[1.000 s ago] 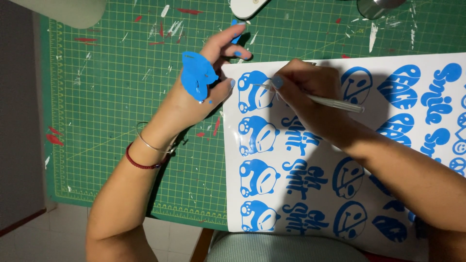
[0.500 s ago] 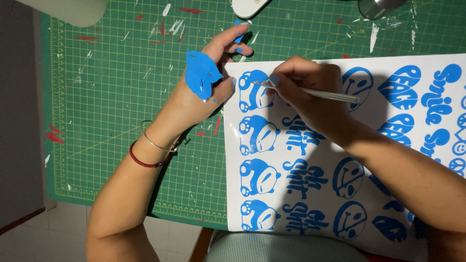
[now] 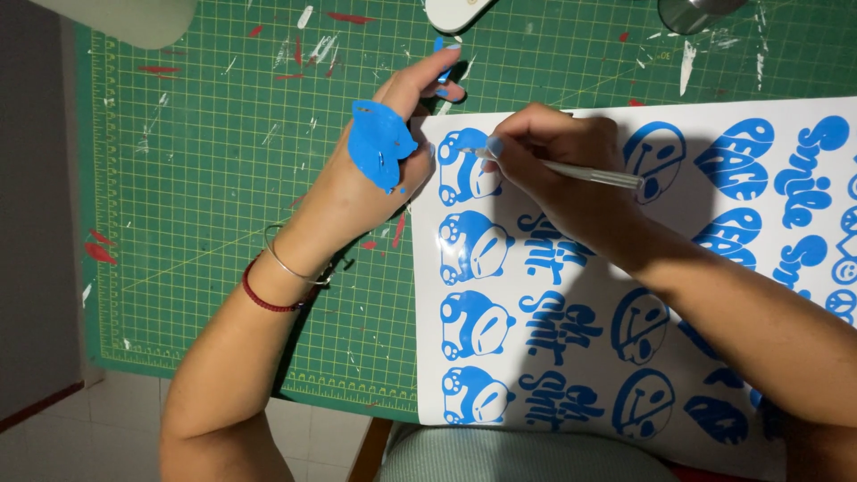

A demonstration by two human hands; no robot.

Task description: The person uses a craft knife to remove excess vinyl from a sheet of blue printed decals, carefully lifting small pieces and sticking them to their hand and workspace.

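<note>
The right hand [image 3: 553,156] is pinching a slim silver weeding tool [image 3: 571,170] in a pen-like grip, and its tip is now pressing at the top edge of the uppermost blue frog decal [image 3: 469,170] on the white vinyl sheet [image 3: 571,357]. Over the last second the hand has been creeping a little to the left along the sheet, so the tip has been working toward the frog's outline rather than lifting away; that suggests the picking at this decal is still under way. Whether the tip is actually under a sliver of vinyl is hard to tell, since the fingers are shading it.

The left hand [image 3: 384,170] is lying flat with its fingers spread, holding down the sheet's upper left corner, much as it was a moment ago. A wad of peeled blue vinyl scrap [image 3: 379,147] is sticking to its back. The sheet is lying on a green cutting mat [image 3: 205,196] that is covering the table, and red and white offcuts are scattered over the mat.
</note>
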